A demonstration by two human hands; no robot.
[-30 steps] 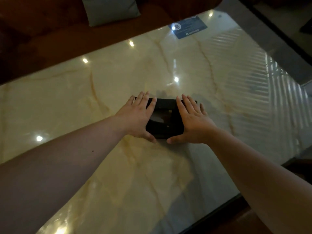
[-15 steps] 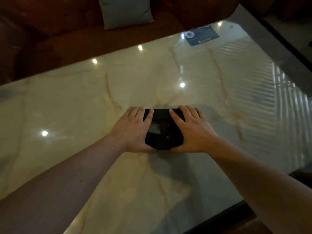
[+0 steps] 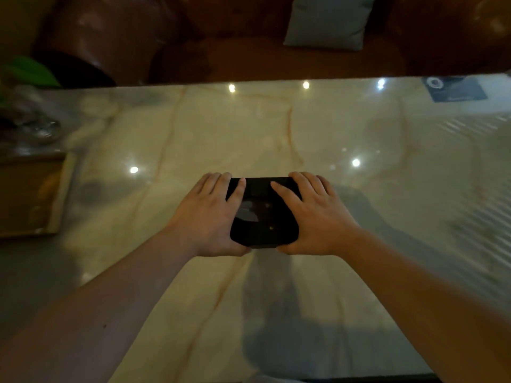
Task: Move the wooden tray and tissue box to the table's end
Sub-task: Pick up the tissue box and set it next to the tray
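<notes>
A black glossy tissue box (image 3: 264, 214) sits near the middle of the marble table (image 3: 359, 139). My left hand (image 3: 206, 217) clasps its left side and my right hand (image 3: 318, 217) clasps its right side, fingers over the top and thumbs at the near edge. I cannot tell whether the box touches the table. The wooden tray (image 3: 30, 194) lies at the left edge of the view, apart from both hands, with part of it cut off.
A glass vessel with green leaves (image 3: 30, 106) stands behind the tray at the far left. A blue card (image 3: 456, 88) lies at the far right corner. A brown sofa with a grey cushion (image 3: 326, 20) runs along the table's far side.
The view has swung left, bringing the tray and plant into sight. Both hands have closed more tightly around the box, which has turned square to the table's far edge.
</notes>
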